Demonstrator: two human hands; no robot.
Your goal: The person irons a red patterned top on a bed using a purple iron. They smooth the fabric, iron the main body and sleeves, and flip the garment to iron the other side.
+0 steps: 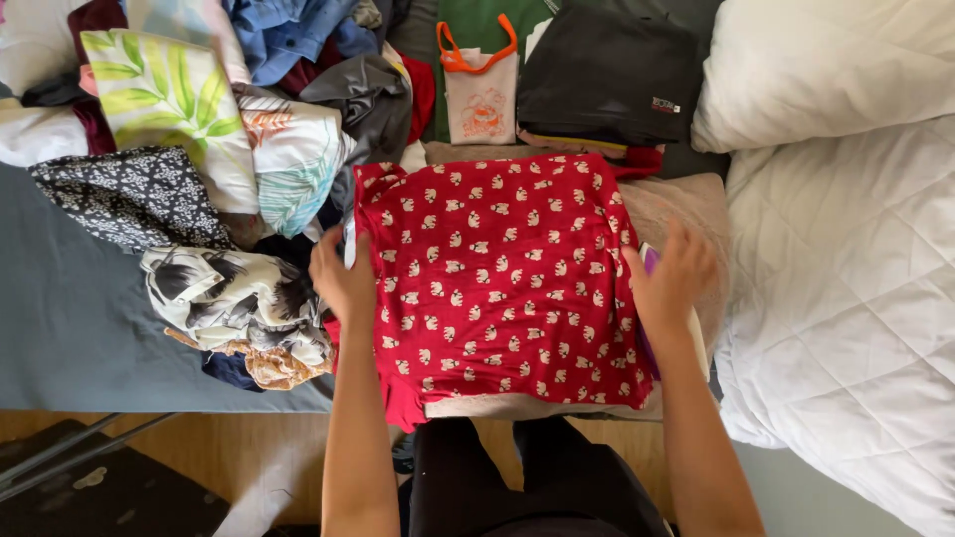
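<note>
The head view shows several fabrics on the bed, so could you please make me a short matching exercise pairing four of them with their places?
Things:
1. red patterned garment
2. leaf-print cloth
3. small orange-strapped top
4. white quilt

Places:
A. far right
B. upper left, on the clothes pile
C. between both hands
D. top centre, beside folded dark clothes

Pairs: 1-C, 2-B, 3-D, 4-A

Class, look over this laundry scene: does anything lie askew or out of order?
Yes. The red shirt lies flat between the left hand and right hand, but the clothes heap beside it is a crumpled, unsorted tangle.
</note>
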